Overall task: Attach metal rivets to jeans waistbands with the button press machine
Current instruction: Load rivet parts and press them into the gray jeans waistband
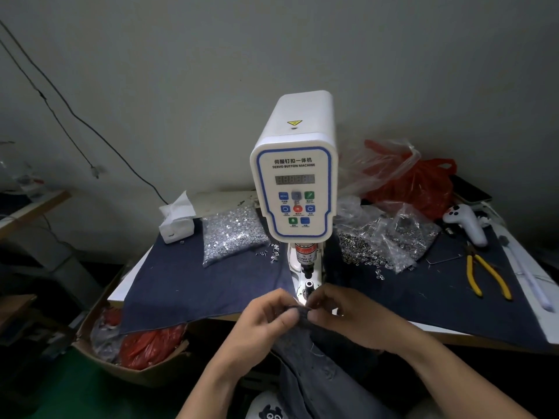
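Observation:
A white servo button press machine [295, 189] stands at the table's middle, its black lower die [309, 286] just beyond my hands. Dark grey jeans [314, 367] hang from my hands down towards my lap. My left hand [267, 317] pinches the waistband edge from the left, thumb on top. My right hand [338, 309] grips the same edge from the right, close in front of the die. A clear bag of silver rivets [231, 234] lies left of the machine. Another open bag of metal rivet parts [381, 240] lies to its right.
Dark denim cloth [196, 282] covers the table. Yellow-handled pliers [484, 276], a white controller [465, 223] and a red plastic bag [417, 182] sit at the right. A tissue pack [177, 222] is back left. A cardboard box with red bags [142, 349] stands on the floor left.

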{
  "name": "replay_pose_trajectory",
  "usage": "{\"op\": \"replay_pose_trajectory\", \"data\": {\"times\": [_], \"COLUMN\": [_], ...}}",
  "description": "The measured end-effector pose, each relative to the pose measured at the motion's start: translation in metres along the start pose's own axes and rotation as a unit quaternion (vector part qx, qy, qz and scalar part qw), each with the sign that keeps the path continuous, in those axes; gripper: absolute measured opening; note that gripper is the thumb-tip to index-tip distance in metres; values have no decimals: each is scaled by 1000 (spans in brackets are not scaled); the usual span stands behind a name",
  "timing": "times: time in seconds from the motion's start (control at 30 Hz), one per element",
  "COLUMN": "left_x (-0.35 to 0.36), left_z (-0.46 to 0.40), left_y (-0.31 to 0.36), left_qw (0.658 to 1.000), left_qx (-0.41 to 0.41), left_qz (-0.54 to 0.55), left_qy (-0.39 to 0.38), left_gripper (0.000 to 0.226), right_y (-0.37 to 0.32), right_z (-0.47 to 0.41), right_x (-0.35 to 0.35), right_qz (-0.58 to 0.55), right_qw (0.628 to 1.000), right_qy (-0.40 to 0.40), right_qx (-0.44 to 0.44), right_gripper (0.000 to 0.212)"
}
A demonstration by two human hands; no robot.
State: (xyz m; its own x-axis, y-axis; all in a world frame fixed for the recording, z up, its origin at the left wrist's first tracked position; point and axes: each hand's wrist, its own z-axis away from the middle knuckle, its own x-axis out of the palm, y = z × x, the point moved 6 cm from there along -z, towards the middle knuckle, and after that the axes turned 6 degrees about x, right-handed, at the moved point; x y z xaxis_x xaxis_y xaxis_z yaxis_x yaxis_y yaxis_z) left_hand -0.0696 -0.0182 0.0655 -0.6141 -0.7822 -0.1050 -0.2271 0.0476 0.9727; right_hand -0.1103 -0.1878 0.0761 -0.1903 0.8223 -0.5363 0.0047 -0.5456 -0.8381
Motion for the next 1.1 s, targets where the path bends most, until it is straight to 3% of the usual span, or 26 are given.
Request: {"op": "replay_pose_trajectory", "data": {"times": [0.1,0.2,0.3,0.4,0.47,0.67,0.9,1.1], "left_x": [-4,-9,-10,-13,-13,-18,-18,-26], "left_z": [1,-3,-9,-19,-23,-36,-45,-48], "left_y": [-12,-25,-34,-44,-55,-76,-84,-98], "left_qw": [991,981,989,993,987,973,980,979], "left_qx": [-44,-59,-56,-55,-69,-89,-39,-60], "left_qz": [124,166,104,-62,-113,-151,-97,-100], "left_qy": [32,77,90,86,90,148,168,165], "left_gripper": [27,27,24,29,30,33,37,35], "right_y": [13,19,24,46,59,77,80,84], "right_z": [-2,-3,-5,-12,-18,-34,-44,-52], "right_x": [-2,-2,-3,-8,-10,-9,-11,-9], "right_qz": [93,123,22,-100,-134,-209,-273,-290], "right_qw": [995,992,999,993,986,966,952,948], "right_qy": [-21,-3,-8,20,47,99,86,77], "right_qx": [10,-22,-32,52,88,116,104,105], "right_gripper": [6,10,9,11,12,10,13,16]}}
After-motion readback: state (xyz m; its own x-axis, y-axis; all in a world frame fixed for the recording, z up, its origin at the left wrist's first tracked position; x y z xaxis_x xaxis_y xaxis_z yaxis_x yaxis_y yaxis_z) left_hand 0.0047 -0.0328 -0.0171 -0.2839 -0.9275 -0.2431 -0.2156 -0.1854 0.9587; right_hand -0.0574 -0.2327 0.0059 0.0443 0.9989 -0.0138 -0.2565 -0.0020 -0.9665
